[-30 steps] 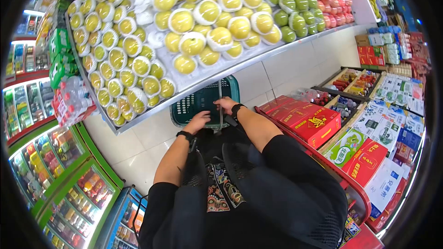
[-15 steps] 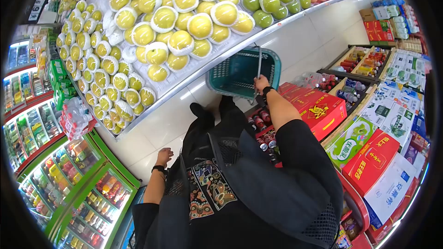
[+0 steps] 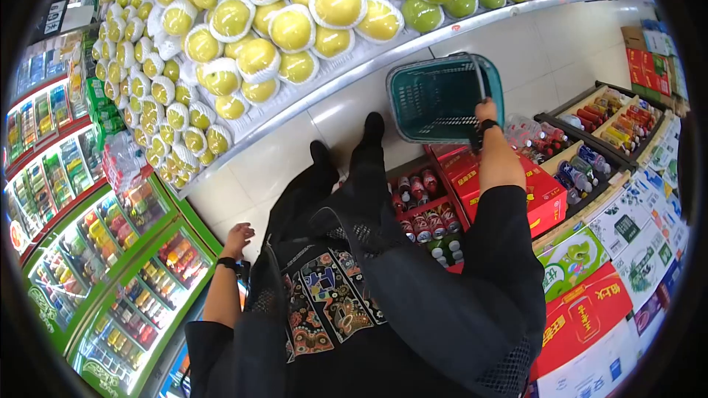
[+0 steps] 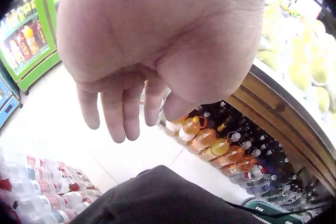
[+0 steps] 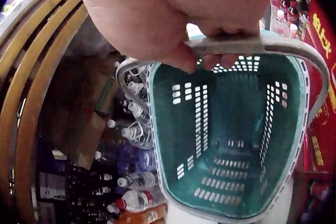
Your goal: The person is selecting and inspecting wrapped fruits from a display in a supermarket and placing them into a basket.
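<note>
My right hand (image 3: 486, 111) grips the grey handle (image 5: 236, 44) of a green plastic shopping basket (image 3: 435, 74), with the fingers curled round it. The right wrist view looks down into the basket, and nothing lies inside; its sides and bottom have rows of slots. Away to the left, my left hand (image 3: 237, 240) hangs beside my body with nothing in it. In the left wrist view its fingers (image 4: 113, 116) hang loosely bent, pointing down over the floor tiles.
A sloped fruit stand (image 3: 354, 74) with netted yellow fruit (image 3: 291, 27) runs along the front. Red drink cartons (image 3: 509, 184) and bottle crates (image 3: 582, 169) stand at the right. Lit green-framed fridges (image 3: 133, 287) line the left. Bottles (image 4: 210, 145) stand beneath the stand.
My left hand has left the basket and dropped to my left side. The right hand has carried the basket by its handle to the right, out from by the stand's edge.
</note>
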`<state>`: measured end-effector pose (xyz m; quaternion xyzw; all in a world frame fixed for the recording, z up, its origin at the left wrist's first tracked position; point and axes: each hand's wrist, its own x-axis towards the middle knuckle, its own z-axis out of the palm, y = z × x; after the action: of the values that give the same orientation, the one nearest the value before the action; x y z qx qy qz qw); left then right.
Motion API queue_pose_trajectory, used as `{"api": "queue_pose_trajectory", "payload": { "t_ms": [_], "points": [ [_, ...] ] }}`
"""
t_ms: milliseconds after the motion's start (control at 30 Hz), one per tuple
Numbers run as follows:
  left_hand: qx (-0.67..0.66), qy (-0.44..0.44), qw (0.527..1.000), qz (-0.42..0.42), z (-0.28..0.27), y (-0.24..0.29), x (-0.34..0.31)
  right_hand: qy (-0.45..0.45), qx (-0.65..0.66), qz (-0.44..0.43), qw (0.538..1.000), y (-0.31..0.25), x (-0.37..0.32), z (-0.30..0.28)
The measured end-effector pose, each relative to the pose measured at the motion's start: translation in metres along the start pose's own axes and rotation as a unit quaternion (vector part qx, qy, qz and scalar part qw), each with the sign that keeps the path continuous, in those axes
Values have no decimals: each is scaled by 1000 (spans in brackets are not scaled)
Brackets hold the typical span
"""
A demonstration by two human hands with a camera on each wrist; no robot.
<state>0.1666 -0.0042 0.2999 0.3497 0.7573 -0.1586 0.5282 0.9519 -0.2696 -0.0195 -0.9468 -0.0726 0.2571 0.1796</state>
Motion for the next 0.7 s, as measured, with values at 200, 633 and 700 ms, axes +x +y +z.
{"api": "queue_pose_trajectory", "payload": {
  "t_ms": [200, 633, 700],
  "points": [
    [37, 30, 998, -42, -8, 18, -22, -29, -71, -36, 996, 21, 64, -47],
    [39, 81, 995, -52, -16, 55, -53, -105, -176, -84, 975, 49, 88, 10],
    [38, 74, 996, -32, -9, 66, -50, -142, -174, -35, 974, 36, 77, 12]
  ]
}}
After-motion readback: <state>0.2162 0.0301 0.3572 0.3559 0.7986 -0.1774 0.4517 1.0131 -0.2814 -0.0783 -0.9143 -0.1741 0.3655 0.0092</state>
